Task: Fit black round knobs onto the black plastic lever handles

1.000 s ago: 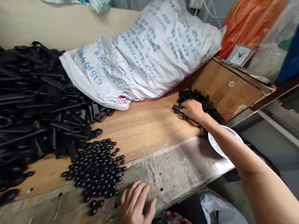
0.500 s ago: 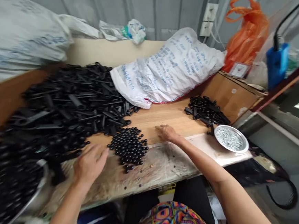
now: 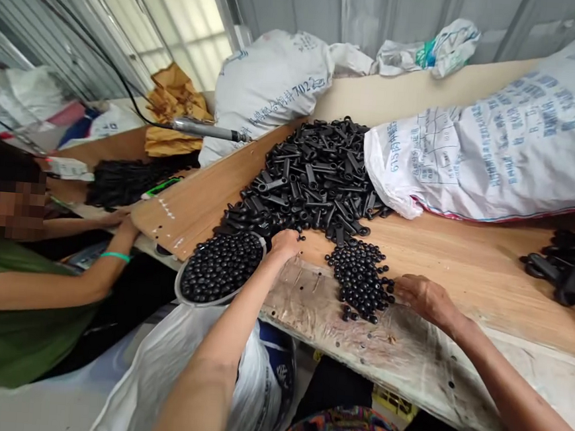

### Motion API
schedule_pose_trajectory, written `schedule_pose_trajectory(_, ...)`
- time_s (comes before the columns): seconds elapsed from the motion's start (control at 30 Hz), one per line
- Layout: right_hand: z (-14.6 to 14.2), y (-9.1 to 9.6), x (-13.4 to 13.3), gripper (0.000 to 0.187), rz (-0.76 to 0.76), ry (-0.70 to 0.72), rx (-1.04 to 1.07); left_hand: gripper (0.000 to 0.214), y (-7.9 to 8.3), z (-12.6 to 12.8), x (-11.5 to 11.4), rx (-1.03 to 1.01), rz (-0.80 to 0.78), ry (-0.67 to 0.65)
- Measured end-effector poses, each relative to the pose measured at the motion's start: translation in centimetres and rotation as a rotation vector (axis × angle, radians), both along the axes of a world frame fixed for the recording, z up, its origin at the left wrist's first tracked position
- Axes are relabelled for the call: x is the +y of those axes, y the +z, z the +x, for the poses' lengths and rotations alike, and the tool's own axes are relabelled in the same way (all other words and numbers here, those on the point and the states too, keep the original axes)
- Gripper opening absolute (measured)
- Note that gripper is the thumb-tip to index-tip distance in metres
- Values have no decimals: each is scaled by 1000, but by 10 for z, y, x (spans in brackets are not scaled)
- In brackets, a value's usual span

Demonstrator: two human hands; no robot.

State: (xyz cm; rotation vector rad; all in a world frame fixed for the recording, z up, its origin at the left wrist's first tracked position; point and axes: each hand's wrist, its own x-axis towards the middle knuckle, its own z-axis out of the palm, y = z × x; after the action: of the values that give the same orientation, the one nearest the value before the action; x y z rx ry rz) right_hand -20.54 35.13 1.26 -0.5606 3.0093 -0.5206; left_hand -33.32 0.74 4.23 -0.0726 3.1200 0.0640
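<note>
My left hand [image 3: 285, 244] is at the front edge of a heap of black plastic handles [image 3: 315, 178]. Its fingers are curled, and a loose black ball lies right by the fingertips; what they hold, if anything, is hidden. To its left stands a metal bowl [image 3: 178, 286] filled with black balls [image 3: 221, 263]. My right hand [image 3: 425, 296] is low over the table, fingers loosely stretched toward the right edge of a small pile of black balls [image 3: 362, 274]. Nothing shows in that hand.
A printed white sack [image 3: 492, 145] lies behind the wooden tabletop [image 3: 463, 256]. More black parts [image 3: 567, 267] are at the right. On the left sits a co-worker in a green top [image 3: 25, 321]. A power screwdriver [image 3: 207, 129] hangs over the wooden side panel [image 3: 210, 189].
The view has swung left, bringing the co-worker and whole bowl into sight. My left hand has moved from beside the ball pile toward the bowl; my right hand has come closer to the balls.
</note>
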Motion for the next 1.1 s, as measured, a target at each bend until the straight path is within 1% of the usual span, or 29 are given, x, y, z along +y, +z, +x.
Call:
schedule_pose_trajectory(0.1, 4, 3, -8, 23, -12, 92, -36, 22, -10, 0, 9, -62, -95, -10)
schedule_pose_trajectory(0.2, 7, 5, -13, 23, -17, 88, -34, 21, -17, 0, 10, -109, -167, -1)
schedule_pose_trajectory(0.3, 12, 8, -14, 21, 10, 75, -37, 26, -20, 3, 5, -132, -207, -20)
schedule_pose_trajectory(0.4, 19, 14, -15, 18, 51, 49, -47, 29, -16, 13, 3, -108, -212, -95)
schedule_pose_trajectory(0.5, 25, 17, -16, 16, 57, 29, -64, 31, -3, 32, 10, -41, -204, -179)
schedule_pose_trajectory(0.53, 26, 16, -17, 15, 55, 29, -66, 31, 2, 40, 15, -9, -167, -212)
schedule_pose_trajectory(0.57, 26, 15, -18, 15, 55, 28, -63, 30, 7, 49, 20, 14, -82, -253)
schedule_pose_trajectory(0.6, 25, 13, -19, 15, 60, 21, -57, 28, 12, 58, 26, 17, 60, -300)
schedule_pose_trajectory(0.63, 25, 11, -21, 16, 70, 5, -50, 26, 16, 69, 34, -1, 256, -348)
schedule_pose_trajectory(0.7, 22, 6, -25, 17, 92, -38, -40, 25, 24, 91, 51, -112, 746, -406)
schedule_pose_trajectory(0.77, 20, 3, -28, 18, 98, -73, -37, 29, 29, 115, 71, -276, 1177, -392)
schedule_pose_trajectory(0.8, 21, 3, -28, 18, 93, -88, -37, 31, 30, 125, 82, -357, 1332, -371)
schedule_pose_trajectory(0.83, 22, 3, -28, 18, 82, -104, -37, 33, 30, 134, 93, -433, 1447, -356)
schedule_pose_trajectory(0.9, 29, 5, -22, 21, 69, -144, -37, 31, 29, 149, 113, -551, 1575, -336)
schedule_pose_trajectory(0.93, 35, 6, -16, 23, 56, -171, -34, 29, 28, 154, 123, -583, 1598, -334)
schedule_pose_trajectory(0.97, 42, 8, -9, 24, 13, -204, -32, 27, 27, 158, 133, -591, 1594, -341)
schedule_pose_trajectory(1.0, 51, 9, -1, 24, -83, -245, -35, 25, 26, 162, 142, -573, 1558, -369)
schedule_pose_trajectory(1.03, 60, 10, 8, 23, -216, -292, -40, 23, 24, 165, 152, -532, 1485, -434)
schedule_pose_trajectory(1.07, 71, 10, 17, 23, -355, -340, -39, 20, 22, 167, 162, -469, 1379, -540)
schedule_pose_trajectory(1.1, 81, 8, 27, 23, -496, -390, -34, 16, 20, 169, 173, -381, 1248, -673)
